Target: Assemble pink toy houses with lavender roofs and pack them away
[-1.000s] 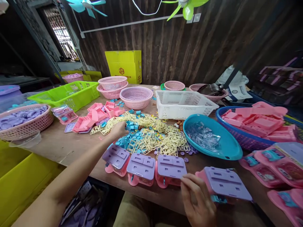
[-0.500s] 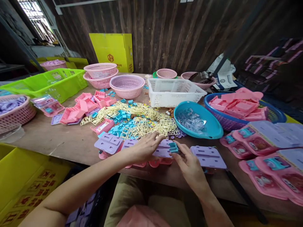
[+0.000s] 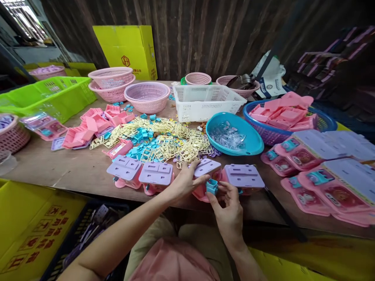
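My left hand (image 3: pixel 184 181) is closed on a small pink toy box (image 3: pixel 200 192) with a purple slotted lid (image 3: pixel 206 167). Its fingers lie at the lid's left edge, and the box sits tilted. A small turquoise plastic part (image 3: pixel 211 186) is pinched between the thumb and fingers of my right hand (image 3: pixel 230 212), close against the front of that box. More boxes of the same kind stand beside it: two to the left, the nearer with its purple lid (image 3: pixel 156 173), and one to the right under another purple lid (image 3: pixel 243 175).
Behind the row lies a heap of cream plastic frames (image 3: pixel 175 134) and turquoise parts. A turquoise basin (image 3: pixel 254 146) holds clear pieces. Finished-looking pink toys (image 3: pixel 331 191) are stacked at right. A white crate (image 3: pixel 190 111), pink baskets (image 3: pixel 146 103) and a green crate (image 3: pixel 66 107) stand further back.
The held box has turned and tilted, showing its pink front. My right hand has brought the turquoise part down from lid level to that front. The view has shifted slightly.
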A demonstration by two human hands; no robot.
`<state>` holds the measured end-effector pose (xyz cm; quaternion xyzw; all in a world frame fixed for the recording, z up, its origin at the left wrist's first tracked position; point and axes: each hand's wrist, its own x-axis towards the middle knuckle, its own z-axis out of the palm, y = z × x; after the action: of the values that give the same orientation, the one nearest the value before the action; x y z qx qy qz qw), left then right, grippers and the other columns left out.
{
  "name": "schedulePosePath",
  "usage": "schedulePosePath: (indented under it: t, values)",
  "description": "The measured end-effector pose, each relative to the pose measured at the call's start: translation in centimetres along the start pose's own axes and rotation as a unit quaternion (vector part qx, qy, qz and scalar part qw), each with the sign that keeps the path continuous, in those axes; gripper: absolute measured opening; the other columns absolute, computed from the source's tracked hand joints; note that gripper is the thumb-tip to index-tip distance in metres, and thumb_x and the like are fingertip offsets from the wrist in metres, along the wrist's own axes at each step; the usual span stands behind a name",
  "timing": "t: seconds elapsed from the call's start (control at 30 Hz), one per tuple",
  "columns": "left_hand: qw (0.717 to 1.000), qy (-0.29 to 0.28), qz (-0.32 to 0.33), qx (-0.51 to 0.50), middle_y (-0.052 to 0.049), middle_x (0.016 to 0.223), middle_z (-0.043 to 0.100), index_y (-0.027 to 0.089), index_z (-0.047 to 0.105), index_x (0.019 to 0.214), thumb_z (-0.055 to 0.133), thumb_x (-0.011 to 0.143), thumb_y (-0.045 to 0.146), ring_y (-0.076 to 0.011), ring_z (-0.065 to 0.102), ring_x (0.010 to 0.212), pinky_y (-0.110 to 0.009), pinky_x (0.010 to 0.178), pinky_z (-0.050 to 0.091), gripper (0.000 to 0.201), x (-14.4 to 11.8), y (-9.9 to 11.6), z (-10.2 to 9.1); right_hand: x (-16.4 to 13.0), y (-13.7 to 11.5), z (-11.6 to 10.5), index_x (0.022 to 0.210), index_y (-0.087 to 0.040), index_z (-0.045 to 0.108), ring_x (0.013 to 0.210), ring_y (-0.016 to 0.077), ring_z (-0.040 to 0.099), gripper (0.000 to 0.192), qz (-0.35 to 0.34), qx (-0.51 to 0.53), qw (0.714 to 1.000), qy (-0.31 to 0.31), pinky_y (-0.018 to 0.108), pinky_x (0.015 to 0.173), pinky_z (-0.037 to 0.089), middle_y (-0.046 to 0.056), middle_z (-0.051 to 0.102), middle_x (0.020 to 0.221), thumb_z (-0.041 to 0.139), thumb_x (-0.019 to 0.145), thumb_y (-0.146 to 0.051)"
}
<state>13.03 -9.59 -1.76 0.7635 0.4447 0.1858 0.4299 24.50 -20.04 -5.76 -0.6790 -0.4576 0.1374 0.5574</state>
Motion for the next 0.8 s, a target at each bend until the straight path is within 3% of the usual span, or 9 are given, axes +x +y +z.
schedulePosePath:
  t: [0.1,0.23,0.3,0.67,0.8]
  values:
    - [0.994,0.052,0.031,-0.096,-0.015,0.124,0.042,0.016,0.035,0.127,0.052,0.082,0.044,-0.0265,0.043,0.117,-0.041,0.1,0.035,0.057,-0.8,-2.0,1.8,0.1,0.4,0.4,0.098,-0.02,0.058,0.06,0.0135,0.059,0.029,-0.057,-0.054,0.997,-0.01,0.028,0.059,0.052,0.003,0.066,0.082,0.062,0.079,-0.041]
    - [0.974,0.073,0.071,-0.203,-0.009,0.126,0.045,0.022,0.033,0.124,0.049,0.085,0.041,-0.0211,0.044,0.117,-0.038,0.103,0.034,0.047,-1.4,-4.2,3.3,0.4,0.4,1.0,0.1,-0.02,0.059,0.074,0.0174,0.062,0.022,-0.182,-0.114,0.976,0.017,0.032,0.072,0.052,0.004,0.065,0.083,0.059,0.083,-0.035]
    - [0.968,0.083,0.069,-0.225,-0.007,0.128,0.046,0.024,0.032,0.126,0.047,0.086,0.04,-0.02,0.045,0.117,-0.038,0.102,0.034,0.045,-1.5,-4.5,3.7,0.4,0.2,1.3,0.101,-0.02,0.058,0.078,0.018,0.062,0.02,-0.212,-0.127,0.968,0.032,0.032,0.074,0.052,0.005,0.064,0.084,0.057,0.085,-0.03]
    - [0.975,0.103,0.045,-0.192,-0.007,0.127,0.046,0.022,0.036,0.125,0.043,0.087,0.04,-0.0193,0.043,0.119,-0.036,0.104,0.031,0.042,-1.5,-4.1,3.1,0.0,-0.6,3.4,0.102,-0.016,0.056,0.075,0.0204,0.061,0.017,-0.255,-0.302,0.916,0.077,0.031,0.064,0.05,0.01,0.062,0.086,0.05,0.087,-0.015]
    - [0.976,0.093,0.05,-0.191,-0.006,0.126,0.048,0.023,0.036,0.124,0.043,0.088,0.039,-0.0185,0.044,0.118,-0.035,0.103,0.032,0.04,-1.5,-4.2,2.8,0.4,-0.3,3.6,0.1,-0.018,0.058,0.076,0.02,0.062,0.014,-0.276,-0.308,0.906,0.087,0.031,0.065,0.05,0.01,0.063,0.087,0.052,0.087,-0.016]
